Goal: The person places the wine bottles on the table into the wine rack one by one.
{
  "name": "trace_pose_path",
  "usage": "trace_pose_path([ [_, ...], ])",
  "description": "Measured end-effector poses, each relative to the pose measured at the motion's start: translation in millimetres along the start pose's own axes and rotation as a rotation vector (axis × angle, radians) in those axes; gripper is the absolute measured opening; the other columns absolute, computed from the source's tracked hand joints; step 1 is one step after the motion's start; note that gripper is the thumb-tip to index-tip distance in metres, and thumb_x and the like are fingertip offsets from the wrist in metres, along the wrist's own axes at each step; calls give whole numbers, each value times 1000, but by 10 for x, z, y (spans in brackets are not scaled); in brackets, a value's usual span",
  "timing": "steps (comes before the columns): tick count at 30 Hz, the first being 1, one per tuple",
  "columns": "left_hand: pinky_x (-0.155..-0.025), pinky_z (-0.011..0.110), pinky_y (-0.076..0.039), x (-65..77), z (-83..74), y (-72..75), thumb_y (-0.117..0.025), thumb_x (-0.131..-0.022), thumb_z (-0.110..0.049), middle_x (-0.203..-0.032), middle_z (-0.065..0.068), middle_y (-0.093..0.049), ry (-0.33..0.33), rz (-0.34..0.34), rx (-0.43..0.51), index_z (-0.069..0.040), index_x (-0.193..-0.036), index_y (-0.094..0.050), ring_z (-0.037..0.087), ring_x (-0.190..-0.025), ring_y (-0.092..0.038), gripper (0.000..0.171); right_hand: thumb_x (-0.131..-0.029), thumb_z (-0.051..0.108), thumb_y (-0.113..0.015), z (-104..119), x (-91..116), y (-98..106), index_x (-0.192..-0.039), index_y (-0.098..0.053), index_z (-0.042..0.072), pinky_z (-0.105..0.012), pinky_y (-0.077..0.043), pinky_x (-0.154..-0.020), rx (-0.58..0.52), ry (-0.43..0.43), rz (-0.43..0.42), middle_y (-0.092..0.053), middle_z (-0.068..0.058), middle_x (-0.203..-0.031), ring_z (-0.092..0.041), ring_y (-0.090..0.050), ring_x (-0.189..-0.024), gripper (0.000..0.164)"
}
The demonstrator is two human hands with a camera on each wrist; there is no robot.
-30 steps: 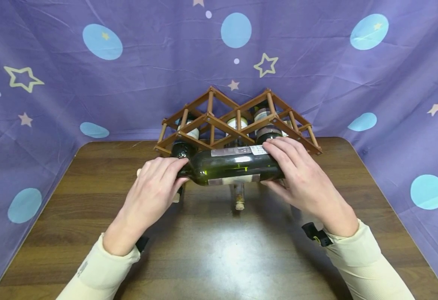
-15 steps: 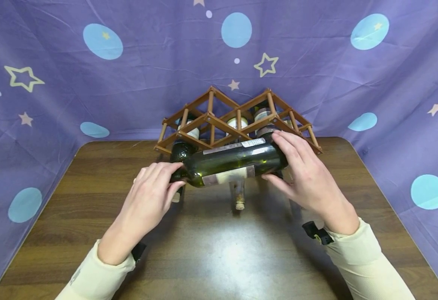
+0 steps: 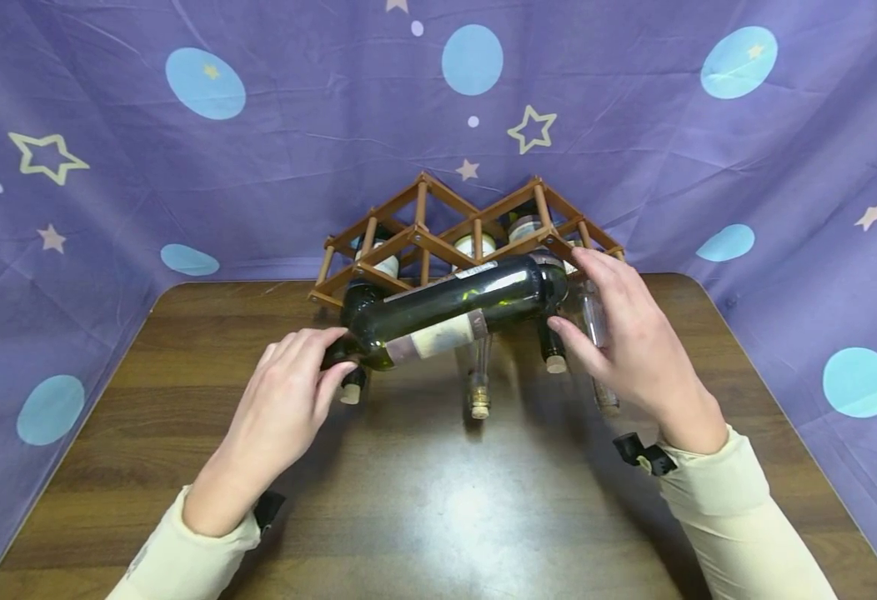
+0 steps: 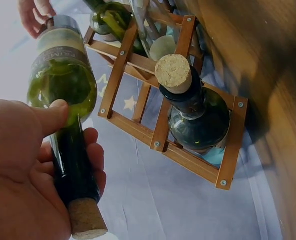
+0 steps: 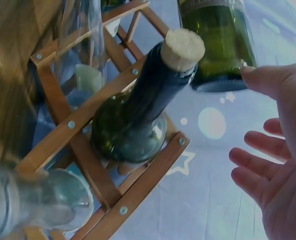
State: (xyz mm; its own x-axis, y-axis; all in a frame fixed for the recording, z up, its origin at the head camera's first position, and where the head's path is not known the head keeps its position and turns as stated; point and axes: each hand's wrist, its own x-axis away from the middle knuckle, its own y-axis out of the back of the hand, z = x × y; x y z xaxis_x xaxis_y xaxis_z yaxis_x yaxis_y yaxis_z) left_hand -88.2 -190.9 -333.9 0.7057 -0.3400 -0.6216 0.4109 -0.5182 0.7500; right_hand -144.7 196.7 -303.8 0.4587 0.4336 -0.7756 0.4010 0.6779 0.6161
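Note:
A dark green wine bottle (image 3: 453, 312) with a pale label is held in the air, on its side, in front of the wooden rack (image 3: 418, 237). My left hand (image 3: 269, 421) grips its neck; the left wrist view shows thumb and fingers around the neck (image 4: 72, 165), just above the cork (image 4: 87, 220). My right hand (image 3: 637, 358) is by the base end. In the right wrist view its thumb (image 5: 268, 80) touches or nearly touches the bottle's base (image 5: 223, 75), while the other fingers (image 5: 255, 170) stay apart from it.
Several bottles lie in the rack, corked necks toward me: a dark one (image 3: 352, 389) at left, a clear one (image 3: 479, 392) in the middle, a dark one (image 3: 554, 354) and a clear one (image 3: 605, 387) at right. A patterned purple curtain (image 3: 258, 183) hangs behind the table (image 3: 378, 500).
The bottle has tilted, its base rising toward the rack and its neck moving left and down. My right hand has loosened from the base; my left hand has shifted left with the neck.

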Motion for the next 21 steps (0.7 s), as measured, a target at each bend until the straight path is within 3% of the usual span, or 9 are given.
trace_pose_path([
  [11,-88,47,-44,69,-48,54,-67,-95,-22,-107,8,-67,184,45,19,-2,-123,-62,28,-98,-61,35,-91,9,-69,-354,133,10,-143,-48,-3,-41,-33,-110,72,-195,6,-53,-20,-139,-36,-48,-128,58],
  [16,-83,51,-47,120,-98,91,-65,-97,-27,-109,10,-66,310,90,56,-3,-125,-62,32,-100,-63,37,-94,11,-66,-508,206,-5,-144,-48,-1,-43,-35,-109,100,-276,34,-53,-21,-137,-36,-48,-127,55],
  [21,-80,48,-51,172,-136,133,-62,-99,-32,-113,11,-66,400,147,121,-3,-126,-61,28,-100,-64,40,-94,11,-66,-666,273,-25,-142,-49,-2,-48,-39,-103,133,-348,60,-55,-23,-132,-39,-52,-120,53],
])
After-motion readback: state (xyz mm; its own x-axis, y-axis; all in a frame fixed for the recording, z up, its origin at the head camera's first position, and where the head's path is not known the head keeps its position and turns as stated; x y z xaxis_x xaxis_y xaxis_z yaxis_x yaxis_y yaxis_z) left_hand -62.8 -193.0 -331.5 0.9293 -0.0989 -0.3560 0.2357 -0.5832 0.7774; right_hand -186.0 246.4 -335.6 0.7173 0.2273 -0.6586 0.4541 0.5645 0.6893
